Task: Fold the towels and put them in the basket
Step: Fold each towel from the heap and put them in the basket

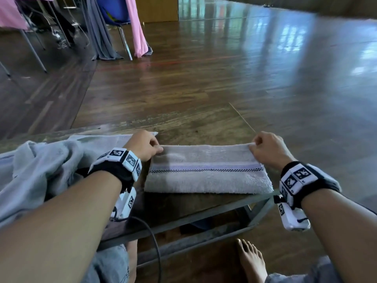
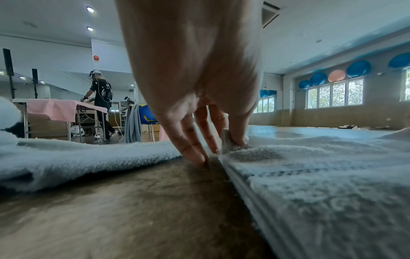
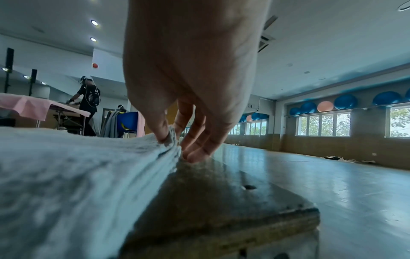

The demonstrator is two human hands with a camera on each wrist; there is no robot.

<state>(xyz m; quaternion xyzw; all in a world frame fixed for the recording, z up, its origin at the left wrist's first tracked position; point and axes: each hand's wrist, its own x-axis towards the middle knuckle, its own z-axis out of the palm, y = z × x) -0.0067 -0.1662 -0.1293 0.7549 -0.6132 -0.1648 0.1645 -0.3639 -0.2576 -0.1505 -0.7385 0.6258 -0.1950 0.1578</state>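
Observation:
A folded pale towel (image 1: 206,176) with a lilac stripe and a dark checked line lies flat on a low wooden table (image 1: 183,123). My left hand (image 1: 145,146) pinches its far left corner (image 2: 228,142) between thumb and finger. My right hand (image 1: 265,147) pinches the far right corner (image 3: 170,138) the same way. In both wrist views the other fingers (image 2: 195,154) reach down to the tabletop beside the towel's edge (image 3: 168,157). A crumpled light grey towel (image 1: 40,170) lies on the table to the left, under my left forearm. No basket is in view.
The table's right corner (image 3: 310,210) ends close to the towel. Polished wooden floor (image 1: 244,68) stretches beyond. Far left stand a pink-draped table (image 1: 12,13), a blue chair (image 1: 114,9) and hanging cloths. My bare foot (image 1: 251,260) rests below. Other people (image 2: 101,105) work at the back.

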